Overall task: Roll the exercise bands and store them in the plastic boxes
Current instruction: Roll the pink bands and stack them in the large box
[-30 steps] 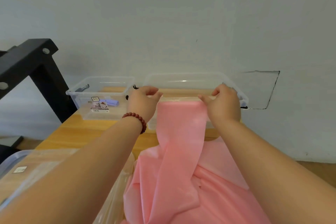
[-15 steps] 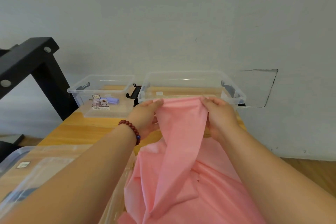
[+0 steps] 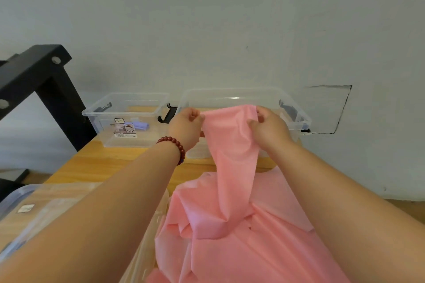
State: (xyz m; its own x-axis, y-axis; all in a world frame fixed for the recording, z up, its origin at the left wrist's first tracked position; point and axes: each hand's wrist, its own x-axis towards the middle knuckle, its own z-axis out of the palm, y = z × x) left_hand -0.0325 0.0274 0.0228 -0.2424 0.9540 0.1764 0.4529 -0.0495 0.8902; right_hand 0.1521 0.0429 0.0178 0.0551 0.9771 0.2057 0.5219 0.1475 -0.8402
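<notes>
A pale grey wall [image 3: 207, 30] backs a wooden surface [image 3: 110, 163]. Above that surface the pink exercise band [image 3: 232, 145] is held up by its top edge, just in front of the large clear box [image 3: 241, 96]. From there it hangs in a long fold down to a crumpled heap at the near edge of the view. The left hand [image 3: 185, 130] pinches the band's left corner, its fingers [image 3: 194, 115] curled onto the material. The right hand [image 3: 269, 131] grasps the right corner in the same way. The stretch between them is unrolled and a little slack. A red bead bracelet [image 3: 174, 145] circles the left wrist. Left of the large box stands a smaller clear box [image 3: 124, 112] with a paper label [image 3: 125, 131] on its front wall and a small lilac item [image 3: 140, 125] inside. A black latch [image 3: 166, 116] hangs between the two boxes. A third clear box [image 3: 13, 197] lies at the lower left, partly under the left forearm. A black metal frame [image 3: 41, 80] stands at the far left
</notes>
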